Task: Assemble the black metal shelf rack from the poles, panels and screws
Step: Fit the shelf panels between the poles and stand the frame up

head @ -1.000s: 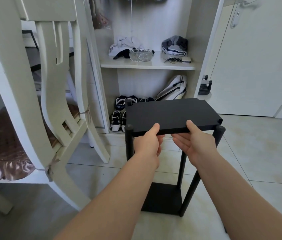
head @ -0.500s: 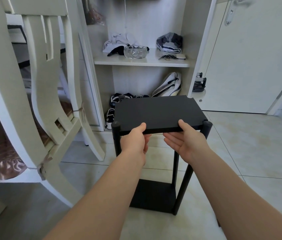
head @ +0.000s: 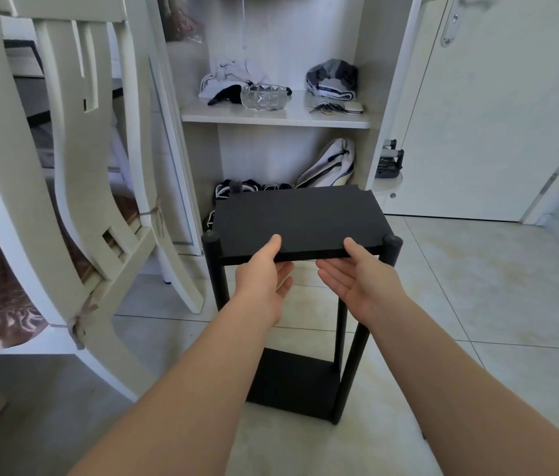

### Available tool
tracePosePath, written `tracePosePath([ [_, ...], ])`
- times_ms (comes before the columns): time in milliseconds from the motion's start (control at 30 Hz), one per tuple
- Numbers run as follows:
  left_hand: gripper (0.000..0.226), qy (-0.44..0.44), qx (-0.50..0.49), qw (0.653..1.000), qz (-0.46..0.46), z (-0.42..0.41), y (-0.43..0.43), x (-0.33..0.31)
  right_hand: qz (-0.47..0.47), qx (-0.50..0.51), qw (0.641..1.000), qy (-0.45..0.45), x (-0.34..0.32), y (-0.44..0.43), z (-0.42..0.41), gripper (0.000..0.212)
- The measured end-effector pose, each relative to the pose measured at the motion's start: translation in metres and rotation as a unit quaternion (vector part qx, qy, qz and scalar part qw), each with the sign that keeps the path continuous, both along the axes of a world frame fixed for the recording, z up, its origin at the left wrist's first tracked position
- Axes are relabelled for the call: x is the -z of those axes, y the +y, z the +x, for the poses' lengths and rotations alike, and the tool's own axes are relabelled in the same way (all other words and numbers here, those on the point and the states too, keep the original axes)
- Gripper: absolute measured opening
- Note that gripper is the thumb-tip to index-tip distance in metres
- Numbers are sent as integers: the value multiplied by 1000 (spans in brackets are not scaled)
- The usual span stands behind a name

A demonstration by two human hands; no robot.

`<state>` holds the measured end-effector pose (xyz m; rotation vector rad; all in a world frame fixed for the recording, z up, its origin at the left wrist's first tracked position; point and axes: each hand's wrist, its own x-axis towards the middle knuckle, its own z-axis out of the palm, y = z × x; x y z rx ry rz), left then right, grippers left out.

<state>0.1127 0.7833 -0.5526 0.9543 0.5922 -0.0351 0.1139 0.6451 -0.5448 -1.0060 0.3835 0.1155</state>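
Shelf rack (head: 355,365) stands on the tiled floor (head: 477,304) at mid-frame, before an open cupboard (head: 271,118). The left hand (head: 264,273) and right hand (head: 357,276) loosely pinch the front edge of the top panel (head: 300,221), thumbs above, fingers beneath. It seems seated between the poles, though the far corners are unclear. Best press evenly and check each corner sits level.

The top panel (head: 300,218) hides the upper end of the far right pole (head: 341,324) and part of the shoes (head: 222,192) behind it. Left of it, the chair (head: 6,173) is cropped.
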Motion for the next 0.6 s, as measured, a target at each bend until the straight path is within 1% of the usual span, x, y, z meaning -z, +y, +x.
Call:
tracePosePath([
  [67, 35, -26, 30, 999, -20, -1, -6, 0, -5, -4, 1000, 0, -1, -2, -3, 28],
  [167, 36, -34, 21, 999, -30, 1, -11, 1, -30, -30, 999, 8, -6, -7, -7, 29],
  [233, 32, -33, 13, 999, -36, 4, -10, -1, -86, -63, 994, 19, -11, -15, -10, 31],
  [300, 28, -33, 11, 999, -41, 6, -7, -2, -182, -98, 978, 9, -17, -23, -16, 30],
  [367, 26, -34, 19, 998, -44, 7, -4, -3, -297, -106, 948, -35, -24, -29, -24, 25],
  [467, 21, -35, 33, 997, -55, 7, 2, -4, -434, -55, 884, -162, -34, -38, -31, 23],
  [533, 15, -39, 38, 996, -66, 7, 5, -6, -493, 30, 834, -248, -37, -46, -31, 23],
  [567, 14, -42, 41, 996, -67, 6, 6, -7, -504, 75, 817, -270, -38, -50, -30, 20],
  [600, 14, -44, 44, 996, -66, 6, 8, -7, -511, 108, 807, -274, -38, -55, -27, 15],
])
